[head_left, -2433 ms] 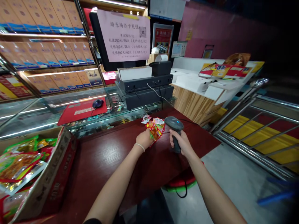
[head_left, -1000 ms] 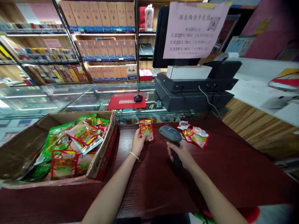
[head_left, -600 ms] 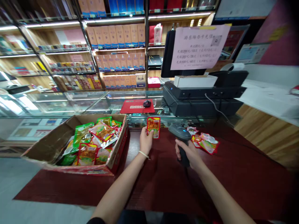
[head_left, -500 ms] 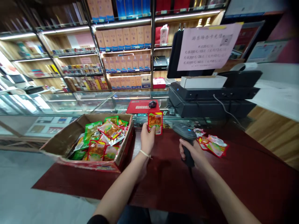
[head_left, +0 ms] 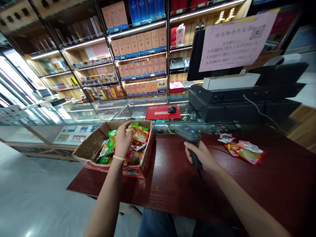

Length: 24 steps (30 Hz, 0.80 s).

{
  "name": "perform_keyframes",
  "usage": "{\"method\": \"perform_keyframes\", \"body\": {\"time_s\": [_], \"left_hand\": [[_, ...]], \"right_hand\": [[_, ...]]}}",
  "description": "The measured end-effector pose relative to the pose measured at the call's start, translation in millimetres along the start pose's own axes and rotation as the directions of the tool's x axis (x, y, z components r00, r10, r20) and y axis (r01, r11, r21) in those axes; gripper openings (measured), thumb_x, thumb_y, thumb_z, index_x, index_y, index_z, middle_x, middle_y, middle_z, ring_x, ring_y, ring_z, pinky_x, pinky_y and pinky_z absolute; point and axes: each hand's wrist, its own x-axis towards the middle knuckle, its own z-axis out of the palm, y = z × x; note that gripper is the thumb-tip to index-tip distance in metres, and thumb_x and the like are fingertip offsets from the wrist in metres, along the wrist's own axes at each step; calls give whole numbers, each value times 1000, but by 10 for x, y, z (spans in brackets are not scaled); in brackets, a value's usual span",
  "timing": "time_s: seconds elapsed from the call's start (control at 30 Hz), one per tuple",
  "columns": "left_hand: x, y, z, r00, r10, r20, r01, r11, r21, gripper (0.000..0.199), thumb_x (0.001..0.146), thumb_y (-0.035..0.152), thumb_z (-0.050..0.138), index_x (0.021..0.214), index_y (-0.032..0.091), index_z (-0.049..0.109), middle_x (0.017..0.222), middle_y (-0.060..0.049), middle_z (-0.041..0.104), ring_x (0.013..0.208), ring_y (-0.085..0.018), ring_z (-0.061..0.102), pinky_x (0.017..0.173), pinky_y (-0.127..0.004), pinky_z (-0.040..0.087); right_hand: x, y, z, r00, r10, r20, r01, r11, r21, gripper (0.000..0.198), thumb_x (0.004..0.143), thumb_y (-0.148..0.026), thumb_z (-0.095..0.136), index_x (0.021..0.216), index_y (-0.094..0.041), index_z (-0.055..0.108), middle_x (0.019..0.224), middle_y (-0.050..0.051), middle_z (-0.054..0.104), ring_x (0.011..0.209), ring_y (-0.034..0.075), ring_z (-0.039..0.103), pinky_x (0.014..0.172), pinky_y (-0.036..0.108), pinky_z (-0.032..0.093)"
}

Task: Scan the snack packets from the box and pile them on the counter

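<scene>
My left hand [head_left: 123, 140] hangs over an open cardboard box [head_left: 145, 171] at the left of the counter. Its thumb and fingers are apart, and no packet shows in them. Green snack packets [head_left: 112, 138] and red-edged snack packets [head_left: 141, 135] fill the box, partly covered by that hand. Over the dark red countertop, my right hand [head_left: 201, 154] is wrapped round the handle of a black barcode scanner [head_left: 189, 133] with a blue light on top. Further right lie a few red-edged packets [head_left: 250, 153] in a loose pile.
Behind the counter stand a monitor with a pink paper sign [head_left: 234, 42] and a black cash drawer [head_left: 222, 110]. A computer mouse [head_left: 172, 109] rests on a red mat [head_left: 155, 113] on the glass showcase. Shelves of boxed goods line the back wall.
My left hand has moved left from the middle of the counter to the box, and the red snack packet it held no longer shows in it. The right hand keeps the scanner. The view has shifted left.
</scene>
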Motion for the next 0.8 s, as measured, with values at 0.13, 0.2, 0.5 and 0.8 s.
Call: {"method": "perform_keyframes", "body": {"time_s": [0.13,0.2,0.5,0.8], "left_hand": [[-72,146,74,993,-48,109,62,989,-133,28,87,29,53,109,18,65,110,-9,69,99,-21,66,90,-38,51],[-114,289,171,988,-20,154,45,986,-163,26,87,31,53,106,19,67,107,-8,71,97,-21,66,90,-37,52],[-381,861,998,930,87,357,40,942,-332,27,88,37,55,109,24,66,97,-5,73,88,-21,68,81,-33,52],[-788,1484,2363,836,190,515,100,870,-483,22,86,29,58,103,23,68,99,-5,72,91,-21,66,85,-33,49]], "right_hand": [[11,27,-41,1000,-8,-13,8,1000,-5,35,79,-47,70,71,-21,50,51,-5,54,35,9,46,33,20,36],[5,29,-116,1000,-7,-29,7,1000,-4,34,79,-48,70,71,-21,51,51,-5,54,35,9,47,33,20,37],[-165,-40,-814,978,-18,-210,7,998,-55,38,79,-51,68,65,-19,53,50,-3,53,35,9,47,33,20,38],[-423,-185,-1827,897,-85,-434,52,995,-88,38,78,-52,69,67,-19,53,50,-4,53,33,8,45,30,19,37]]}}
